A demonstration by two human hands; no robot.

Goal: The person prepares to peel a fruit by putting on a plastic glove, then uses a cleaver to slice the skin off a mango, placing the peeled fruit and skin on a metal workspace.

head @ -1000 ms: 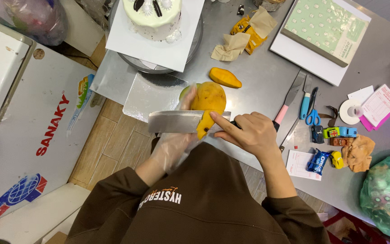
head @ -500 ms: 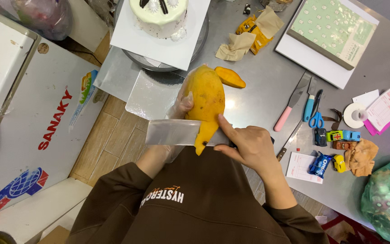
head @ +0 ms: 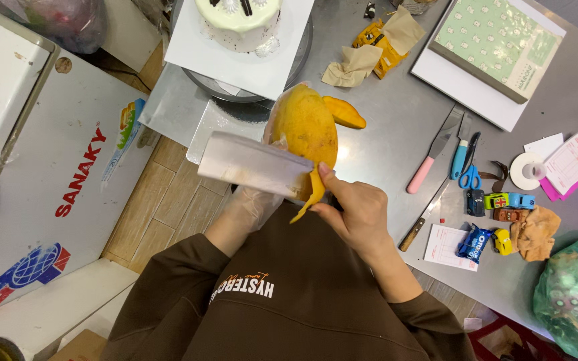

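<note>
A large yellow-orange mango point(head: 304, 127) is held up over the steel table point(head: 396, 140). My left hand point(head: 252, 204), in a clear plastic glove, grips it from below and is mostly hidden behind the blade. My right hand point(head: 356, 210) holds a broad cleaver point(head: 255, 164) whose flat blade lies across the lower part of the fruit. A strip of peel point(head: 309, 197) curls down from the blade's edge by my thumb. A cut slice of peel point(head: 344, 112) lies on the table beside the mango.
A white frosted cake point(head: 239, 17) sits on a white board on a turntable. On the table to the right are crumpled paper point(head: 352, 67), a green patterned box point(head: 496, 43), a pink-handled spatula point(head: 429, 160), blue scissors point(head: 466, 170), tape, toy cars and a green bag point(head: 576, 297).
The mango has been lifted higher and closer to me. The cleaver has slid along the fruit, and a longer strip of peel now hangs from the blade.
</note>
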